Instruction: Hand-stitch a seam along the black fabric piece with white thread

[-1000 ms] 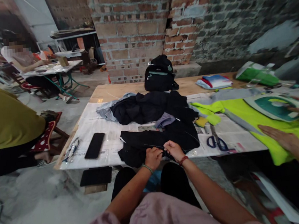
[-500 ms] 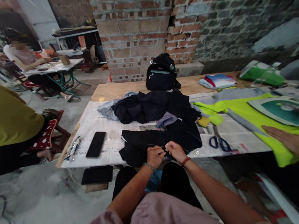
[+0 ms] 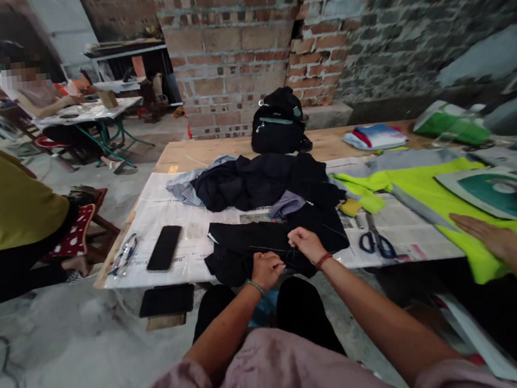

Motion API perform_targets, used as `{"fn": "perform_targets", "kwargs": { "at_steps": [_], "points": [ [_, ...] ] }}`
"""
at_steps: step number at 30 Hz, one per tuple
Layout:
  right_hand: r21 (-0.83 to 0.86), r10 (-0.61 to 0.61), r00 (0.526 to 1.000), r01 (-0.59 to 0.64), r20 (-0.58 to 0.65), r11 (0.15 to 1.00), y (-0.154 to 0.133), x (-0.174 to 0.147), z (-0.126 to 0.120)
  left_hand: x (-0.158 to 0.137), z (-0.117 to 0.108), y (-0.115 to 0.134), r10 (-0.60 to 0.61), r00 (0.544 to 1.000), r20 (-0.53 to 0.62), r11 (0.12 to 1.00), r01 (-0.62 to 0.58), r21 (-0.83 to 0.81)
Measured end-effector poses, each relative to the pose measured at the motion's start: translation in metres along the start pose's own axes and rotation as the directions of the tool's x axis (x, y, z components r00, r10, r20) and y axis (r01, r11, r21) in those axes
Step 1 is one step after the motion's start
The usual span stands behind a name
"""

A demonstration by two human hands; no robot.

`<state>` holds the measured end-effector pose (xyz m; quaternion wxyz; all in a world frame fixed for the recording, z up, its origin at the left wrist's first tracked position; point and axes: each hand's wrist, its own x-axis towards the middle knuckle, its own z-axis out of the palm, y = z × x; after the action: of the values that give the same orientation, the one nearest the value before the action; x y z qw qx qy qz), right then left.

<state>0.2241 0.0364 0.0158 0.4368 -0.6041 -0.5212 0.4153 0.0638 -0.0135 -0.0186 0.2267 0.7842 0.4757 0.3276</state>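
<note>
A black garment [image 3: 248,237] lies folded near the front edge of the table, with a thin pale line along its top. My left hand [image 3: 267,270] is closed in a pinch at the garment's near edge. Just above and to the right, my right hand [image 3: 306,245] hovers over the cloth, fingertips pressed together. Whatever those fingertips hold is too small to make out. Behind the garment lies a heap of dark clothing [image 3: 248,183]. To the right of my right hand rest blue-handled scissors [image 3: 375,241].
A phone [image 3: 164,248] and glasses [image 3: 127,254] lie at the left on newspaper. A black backpack [image 3: 278,126] stands at the back. On the right, another person's hand [image 3: 483,231] lies on a yellow-green garment [image 3: 414,183] beside an iron [image 3: 493,191].
My right hand has moved up and slightly right, away from my left hand. The left hand stays nearly in place. The iron has shifted slightly right.
</note>
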Motion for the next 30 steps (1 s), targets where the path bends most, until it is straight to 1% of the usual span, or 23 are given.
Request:
{"fn": "perform_targets", "kwargs": {
  "at_steps": [2,3,4,5,6,7,9,11,13,16,18,19,20,21,22,23,24,25,26,27,28,29,30],
  "points": [
    [-0.158,-0.089,0.992,0.102,0.087,0.982,-0.006,-0.002,-0.005,0.001,0.002,-0.003,0.007,0.999,-0.031,1.000,-0.008,-0.014],
    [-0.210,-0.127,0.984,0.151,0.122,0.966,-0.009,-0.003,-0.008,0.002,0.003,-0.004,0.007,0.999,-0.047,1.000,-0.008,-0.023],
    [-0.237,-0.151,0.977,0.183,0.148,0.954,-0.013,-0.004,-0.010,0.002,0.004,-0.005,0.009,0.999,-0.054,1.000,-0.010,-0.030],
    [-0.236,-0.153,0.974,0.190,0.164,0.953,-0.018,-0.005,-0.013,0.003,0.004,-0.006,0.010,0.998,-0.059,0.999,-0.012,-0.034],
    [-0.205,-0.131,0.976,0.166,0.173,0.965,-0.023,-0.005,-0.015,0.004,0.004,-0.006,0.012,0.998,-0.061,0.999,-0.014,-0.035],
    [-0.142,-0.089,0.981,0.114,0.174,0.983,-0.029,-0.006,-0.017,0.004,0.004,-0.006,0.012,0.998,-0.060,0.999,-0.014,-0.033],
    [0.062,0.020,0.982,-0.032,0.186,0.998,-0.039,-0.008,-0.020,0.005,0.002,-0.005,0.003,0.999,-0.050,1.000,-0.004,-0.023],
    [0.295,0.093,0.968,-0.162,0.234,0.942,-0.048,-0.013,-0.019,0.005,0.000,-0.004,-0.009,1.000,-0.027,1.000,0.009,-0.010],
    [0.458,0.124,0.941,-0.265,0.315,0.849,-0.054,-0.019,-0.015,0.005,-0.001,-0.002,-0.021,1.000,-0.003,1.000,0.021,-0.004],
    [0.549,0.144,0.882,-0.399,0.448,0.734,-0.057,-0.029,-0.004,0.004,0.000,-0.003,-0.096,0.995,-0.007,0.995,0.096,-0.006],
    [0.555,0.116,0.855,-0.425,0.505,0.715,-0.056,-0.032,0.004,0.003,0.001,-0.004,-0.169,0.985,-0.020,0.986,0.170,0.003],
    [0.548,0.090,0.855,-0.405,0.512,0.732,-0.056,-0.031,0.007,0.003,0.001,-0.005,-0.184,0.983,-0.018,0.983,0.184,0.009],
    [0.532,0.059,0.867,-0.356,0.495,0.768,-0.056,-0.029,0.008,0.004,0.001,-0.005,-0.172,0.985,-0.005,0.985,0.172,0.014],
    [0.498,0.025,0.890,-0.278,0.456,0.821,-0.057,-0.024,0.008,0.004,0.000,-0.005,-0.138,0.990,0.014,0.990,0.138,0.013],
    [0.436,-0.019,0.917,-0.171,0.398,0.884,-0.058,-0.019,0.007,0.005,-0.001,-0.005,-0.095,0.995,0.034,0.995,0.095,0.007],
    [0.336,-0.084,0.939,-0.035,0.333,0.941,-0.060,-0.012,0.004,0.006,-0.002,-0.005,-0.056,0.997,0.048,0.998,0.056,-0.002],
    [0.204,-0.174,0.946,0.120,0.275,0.972,-0.063,-0.004,-0.001,0.006,-0.003,-0.005,-0.029,0.998,0.057,1.000,0.030,-0.009],
    [0.050,-0.284,0.927,0.281,0.244,0.959,-0.067,0.004,-0.007,0.006,-0.003,-0.005,-0.018,0.998,0.059,1.000,0.019,-0.011],
    [-0.097,-0.400,0.882,0.434,0.250,0.896,-0.072,0.012,-0.015,0.007,-0.003,-0.005,-0.018,0.998,0.058,1.000,0.019,-0.009],
    [-0.217,-0.501,0.818,0.563,0.282,0.798,-0.077,0.020,-0.022,0.007,-0.003,-0.005,-0.021,0.998,0.056,1.000,0.021,-0.004],
    [-0.302,-0.571,0.749,0.660,0.337,0.688,-0.083,0.028,-0.031,0.006,-0.003,-0.005,-0.020,0.998,0.054,1.000,0.020,0.001],
    [-0.362,-0.612,0.687,0.727,0.392,0.584,-0.090,0.036,-0.039,0.006,-0.002,-0.005,-0.016,0.999,0.052,1.000,0.016,0.007],
    [-0.404,-0.632,0.639,0.769,0.439,0.496,-0.097,0.043,-0.047,0.006,-0.002,-0.006,-0.013,0.999,0.049,1.000,0.012,0.011]
  ]
}}
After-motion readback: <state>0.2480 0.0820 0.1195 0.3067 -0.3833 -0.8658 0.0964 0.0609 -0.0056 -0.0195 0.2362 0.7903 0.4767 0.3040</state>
